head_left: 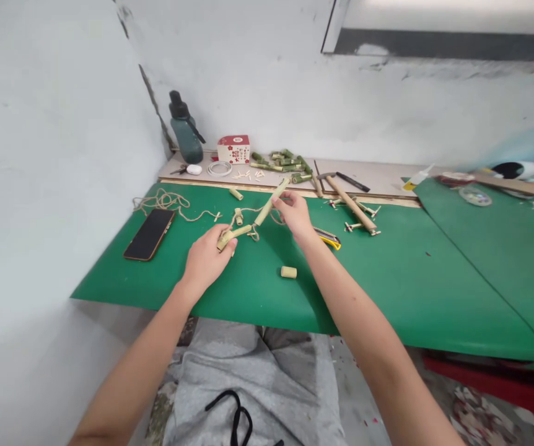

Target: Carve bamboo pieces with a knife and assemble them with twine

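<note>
My left hand is closed around a short bamboo piece over the green mat. A longer bamboo tube, tilted up to the right, is gripped between the fingers of my right hand. Thin brown twine loops between the two pieces and trails off to a coil at the left. Just behind my left hand stands a small bamboo segment. Two others lie loose, one farther back and one nearer the front edge.
A phone lies at the left. Right of my right hand are a yellow cutter and a hammer among small stick pieces. Behind stand a bottle, a red-white box and green bamboo pieces. A glue bottle is farther right.
</note>
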### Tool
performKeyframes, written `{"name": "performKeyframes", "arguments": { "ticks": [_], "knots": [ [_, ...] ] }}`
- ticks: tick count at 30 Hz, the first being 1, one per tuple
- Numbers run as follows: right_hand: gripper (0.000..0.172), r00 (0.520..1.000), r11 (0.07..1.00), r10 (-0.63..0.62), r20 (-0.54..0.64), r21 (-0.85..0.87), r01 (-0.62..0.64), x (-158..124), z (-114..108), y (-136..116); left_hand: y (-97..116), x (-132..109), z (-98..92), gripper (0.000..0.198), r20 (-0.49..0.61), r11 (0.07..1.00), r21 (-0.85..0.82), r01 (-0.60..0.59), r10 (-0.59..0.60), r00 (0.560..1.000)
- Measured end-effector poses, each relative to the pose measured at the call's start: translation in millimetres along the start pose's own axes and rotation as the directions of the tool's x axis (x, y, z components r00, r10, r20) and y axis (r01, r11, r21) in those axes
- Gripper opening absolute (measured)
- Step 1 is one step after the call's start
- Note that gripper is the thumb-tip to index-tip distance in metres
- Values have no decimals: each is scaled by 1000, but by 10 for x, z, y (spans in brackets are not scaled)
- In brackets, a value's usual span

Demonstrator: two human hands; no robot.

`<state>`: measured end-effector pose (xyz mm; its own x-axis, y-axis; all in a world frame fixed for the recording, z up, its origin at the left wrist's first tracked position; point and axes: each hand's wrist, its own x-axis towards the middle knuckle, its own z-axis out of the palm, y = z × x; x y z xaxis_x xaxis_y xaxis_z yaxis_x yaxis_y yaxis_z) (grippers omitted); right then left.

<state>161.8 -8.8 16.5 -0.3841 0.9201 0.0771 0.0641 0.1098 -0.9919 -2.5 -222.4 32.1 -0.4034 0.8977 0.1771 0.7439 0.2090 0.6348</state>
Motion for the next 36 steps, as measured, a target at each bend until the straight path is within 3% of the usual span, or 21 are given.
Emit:
{"name": "performKeyframes", "arguments": {
  "ticks": [5,9,14,18,21,23,25,27,29,36],
  "knots": [
    [44,998,996,57,-13,70,-56,8,25,134,-140,102,-10,34,-76,999,-40,-3,0,997],
    [40,1000,999,-15,-7,37,15,-9,2,211,-294,244,-69,36,-143,1000,-1,-15,15,990],
    [29,993,980,-119,8,-163,118,-62,-63,150,-497,270,-120,42,-169,976,213,-36,73,983],
    [19,965,855,-176,193,-456,247,-191,-187,-71,-423,115,-35,38,-254,936,320,-149,236,938],
    [20,894,804,-66,443,-507,310,-280,-325,-215,-305,61,44,36,-99,870,351,-348,403,910],
    [30,813,821,46,580,-486,301,-307,-413,-255,-275,79,76,39,64,822,296,-487,492,868],
    [45,732,835,161,662,-486,256,-311,-482,-255,-291,114,93,42,172,804,233,-546,519,837],
    [59,677,830,248,693,-512,220,-306,-526,-239,-325,141,101,42,194,818,216,-533,499,845],
    [67,657,810,293,695,-545,215,-310,-539,-234,-352,151,106,43,178,835,217,-506,476,861],
    [73,583,788,338,739,-561,254,-392,-433,-304,-344,129,102,41,200,830,234,-506,469,861]
  ]
}}
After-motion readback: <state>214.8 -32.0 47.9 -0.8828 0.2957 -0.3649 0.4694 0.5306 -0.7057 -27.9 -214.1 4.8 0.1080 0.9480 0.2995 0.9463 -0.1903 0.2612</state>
